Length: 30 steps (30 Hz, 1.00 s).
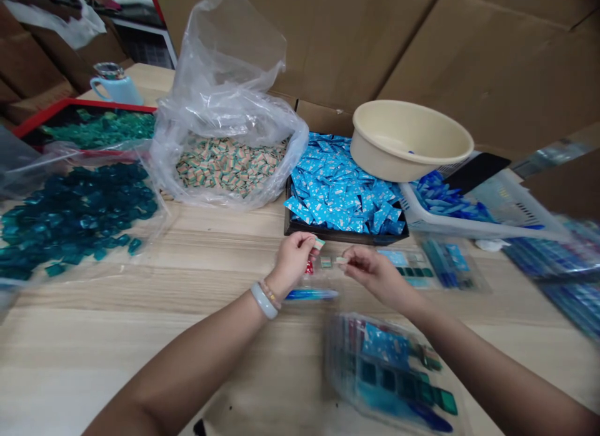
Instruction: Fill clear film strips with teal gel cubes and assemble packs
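Observation:
My left hand (290, 264) pinches a small tan-and-green striped square piece (319, 243) between thumb and fingertips. Opposite it, the fingers of my right hand (377, 277) are closed on a small pale tan piece (340, 260), partly hidden by the fingertips. A similar small square (325, 262) lies between the hands, beside a little red packet (309, 267). Just below my left hand is a blue pen-like stick (312, 294). Nearer to me, a blurred stack of clear packs (389, 373) shows blue packets, dark green squares and a blue stick inside.
Behind my hands stand a plastic bag (234, 117) of tan squares, a black tray (347, 235) of blue packets, a cream basin (412, 136) and a white basket (487, 220). Teal pieces (79, 205) lie left. Filled packs (452, 264) lie right. A blue mug (119, 89) stands far left.

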### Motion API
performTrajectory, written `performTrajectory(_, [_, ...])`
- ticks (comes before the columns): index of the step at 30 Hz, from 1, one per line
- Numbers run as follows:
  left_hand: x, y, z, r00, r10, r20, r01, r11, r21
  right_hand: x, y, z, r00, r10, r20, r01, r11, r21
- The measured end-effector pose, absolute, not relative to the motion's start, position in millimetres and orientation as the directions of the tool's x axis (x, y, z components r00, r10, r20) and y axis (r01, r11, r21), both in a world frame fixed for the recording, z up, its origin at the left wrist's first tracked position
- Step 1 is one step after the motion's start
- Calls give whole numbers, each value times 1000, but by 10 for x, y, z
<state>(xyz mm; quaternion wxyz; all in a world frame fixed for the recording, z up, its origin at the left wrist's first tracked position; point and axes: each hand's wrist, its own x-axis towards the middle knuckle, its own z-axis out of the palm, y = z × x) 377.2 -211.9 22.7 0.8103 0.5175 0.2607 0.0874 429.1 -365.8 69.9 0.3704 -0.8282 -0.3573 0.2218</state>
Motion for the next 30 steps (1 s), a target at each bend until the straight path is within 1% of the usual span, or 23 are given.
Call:
performTrajectory(1, [3770,-2147,206,857,413,-308,121,420,900,4295,-3628,695,679,716,-165,279,-460,-843])
performTrajectory(2, [3771,-2181,189,862,419,-285,109,396,912,4301,-3590,695,691,685,-230,142,-441,-886])
performTrajectory(4, [3780,-2248,169,869,432,-243,83,357,930,4324,-3508,701,684,646,-338,-54,-417,-907])
performTrajectory(6, [3792,-2297,172,879,423,-221,68,347,935,4359,-3443,705,675,612,-413,-164,-421,-892])
performTrajectory(9, [3795,-2321,200,897,365,-249,93,396,913,4415,-3402,704,658,563,-500,-244,-468,-849])
performTrajectory(12, [3773,-2304,234,910,283,-303,154,449,880,4447,-3409,707,647,530,-548,-256,-526,-811])
performTrajectory(15, [3742,-2281,270,915,211,-344,207,486,849,4460,-3428,712,645,522,-558,-222,-570,-791])
performTrajectory(18, [3728,-2273,295,923,173,-344,228,475,850,4475,-3436,715,638,523,-565,-174,-617,-767])
performTrajectory(20, [3741,-2274,294,932,166,-323,219,452,865,4489,-3430,721,653,511,-559,-127,-653,-746])
performTrajectory(22, [3769,-2274,281,930,197,-309,198,438,877,4504,-3414,731,700,497,-513,-76,-662,-746])
performTrajectory(25, [3812,-2263,255,925,244,-291,177,402,898,4527,-3389,736,744,519,-421,-49,-586,-809])
performTrajectory(27, [3810,-2243,241,931,250,-267,186,304,934,4545,-3392,710,732,548,-405,-59,-541,-839])
performTrajectory(28, [3793,-2229,235,935,262,-240,188,210,959,4556,-3401,683,722,556,-413,-59,-544,-837])
performTrajectory(30, [3730,-2194,218,946,300,-119,147,-75,986,4584,-3434,605,697,560,-448,-35,-597,-802])
